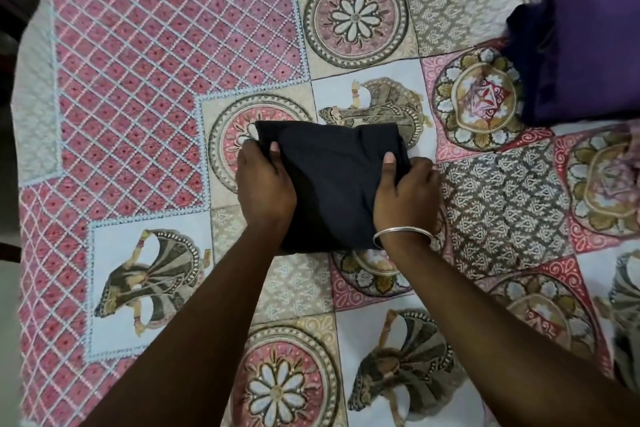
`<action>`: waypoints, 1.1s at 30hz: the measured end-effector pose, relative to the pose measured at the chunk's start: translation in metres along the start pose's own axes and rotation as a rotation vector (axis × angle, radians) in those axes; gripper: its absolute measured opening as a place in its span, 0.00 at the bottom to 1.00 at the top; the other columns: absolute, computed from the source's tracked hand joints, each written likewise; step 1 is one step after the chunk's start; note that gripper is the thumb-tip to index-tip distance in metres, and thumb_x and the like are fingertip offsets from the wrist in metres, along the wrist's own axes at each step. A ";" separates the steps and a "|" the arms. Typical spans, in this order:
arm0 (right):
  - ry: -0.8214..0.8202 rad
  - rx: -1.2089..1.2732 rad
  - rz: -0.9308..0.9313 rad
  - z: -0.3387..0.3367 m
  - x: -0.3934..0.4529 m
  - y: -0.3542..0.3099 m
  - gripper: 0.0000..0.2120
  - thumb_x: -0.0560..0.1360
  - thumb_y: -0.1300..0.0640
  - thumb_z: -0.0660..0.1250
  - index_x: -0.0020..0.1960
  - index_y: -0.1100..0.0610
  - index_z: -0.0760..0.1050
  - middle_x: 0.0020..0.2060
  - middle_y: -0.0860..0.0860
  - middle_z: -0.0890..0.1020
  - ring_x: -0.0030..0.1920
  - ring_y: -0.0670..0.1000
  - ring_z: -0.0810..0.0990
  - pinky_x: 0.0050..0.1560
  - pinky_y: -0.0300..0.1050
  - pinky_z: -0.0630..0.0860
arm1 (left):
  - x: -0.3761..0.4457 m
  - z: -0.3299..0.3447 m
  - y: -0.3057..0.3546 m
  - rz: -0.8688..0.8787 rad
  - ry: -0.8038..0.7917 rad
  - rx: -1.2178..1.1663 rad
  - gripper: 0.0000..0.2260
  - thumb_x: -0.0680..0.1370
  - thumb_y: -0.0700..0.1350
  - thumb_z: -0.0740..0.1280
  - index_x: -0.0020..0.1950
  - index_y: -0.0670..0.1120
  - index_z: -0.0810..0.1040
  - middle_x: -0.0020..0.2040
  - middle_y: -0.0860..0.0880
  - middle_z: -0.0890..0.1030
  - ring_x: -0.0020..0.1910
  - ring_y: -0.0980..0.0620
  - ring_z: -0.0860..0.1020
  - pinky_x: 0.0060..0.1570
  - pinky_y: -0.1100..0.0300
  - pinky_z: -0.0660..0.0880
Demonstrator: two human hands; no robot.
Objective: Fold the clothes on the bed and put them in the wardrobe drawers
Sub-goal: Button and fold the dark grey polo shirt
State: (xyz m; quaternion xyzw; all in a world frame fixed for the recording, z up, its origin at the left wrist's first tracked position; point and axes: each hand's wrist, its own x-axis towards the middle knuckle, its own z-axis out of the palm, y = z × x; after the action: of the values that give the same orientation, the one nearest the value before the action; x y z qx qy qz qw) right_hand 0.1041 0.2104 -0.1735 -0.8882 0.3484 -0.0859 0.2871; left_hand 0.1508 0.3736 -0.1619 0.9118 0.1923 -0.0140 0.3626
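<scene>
Folded black garment (332,184) lies mid-bed on the patterned bedspread (138,80), left hand (265,189) and right hand (405,198) gripping its two sides, thumbs on top and fingers curled under the edges; silver bangle (403,233) on right wrist; folded purple cloth (585,52) well apart, beyond the garment's right.

A home bedroom — a bed (145,55) under a patterned printed bedsheet, folded clothes (581,48) lying on it.
</scene>
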 end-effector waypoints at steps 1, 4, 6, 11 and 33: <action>-0.017 -0.011 0.009 0.000 0.000 -0.001 0.26 0.79 0.38 0.58 0.57 0.63 0.71 0.52 0.63 0.76 0.48 0.63 0.76 0.41 0.51 0.69 | 0.003 0.000 0.000 0.020 -0.021 -0.036 0.14 0.84 0.51 0.56 0.59 0.41 0.69 0.58 0.41 0.77 0.56 0.39 0.75 0.48 0.52 0.69; -0.072 -0.109 -0.051 -0.001 0.001 0.001 0.28 0.79 0.37 0.57 0.54 0.63 0.72 0.48 0.62 0.78 0.47 0.64 0.77 0.39 0.50 0.66 | 0.009 -0.006 -0.001 0.093 -0.160 -0.019 0.24 0.81 0.59 0.60 0.70 0.44 0.67 0.64 0.42 0.74 0.63 0.42 0.72 0.61 0.50 0.70; -0.086 -0.106 -0.077 -0.003 0.001 0.002 0.25 0.81 0.40 0.56 0.51 0.64 0.72 0.45 0.62 0.78 0.44 0.64 0.78 0.36 0.49 0.62 | 0.012 -0.011 -0.002 0.136 -0.196 0.051 0.23 0.81 0.58 0.61 0.65 0.41 0.71 0.58 0.42 0.73 0.60 0.41 0.73 0.56 0.56 0.67; -0.100 0.059 -0.099 -0.031 -0.003 0.002 0.20 0.82 0.44 0.54 0.45 0.60 0.70 0.39 0.59 0.79 0.40 0.62 0.76 0.35 0.50 0.63 | 0.002 -0.032 0.006 -0.026 -0.248 -0.281 0.15 0.83 0.54 0.60 0.58 0.44 0.78 0.54 0.51 0.81 0.54 0.50 0.78 0.50 0.59 0.70; -0.304 0.048 -0.089 -0.045 -0.050 0.081 0.33 0.77 0.30 0.50 0.68 0.54 0.69 0.61 0.54 0.78 0.58 0.58 0.78 0.52 0.54 0.77 | -0.091 -0.025 -0.029 -0.036 -0.097 0.132 0.25 0.82 0.60 0.56 0.70 0.44 0.68 0.65 0.42 0.70 0.65 0.40 0.69 0.60 0.44 0.69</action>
State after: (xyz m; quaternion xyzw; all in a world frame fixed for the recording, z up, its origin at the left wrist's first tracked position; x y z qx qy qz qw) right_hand 0.0053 0.1753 -0.1805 -0.8983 0.2592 0.0288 0.3536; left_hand 0.0530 0.3786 -0.1475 0.9284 0.1897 -0.0772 0.3101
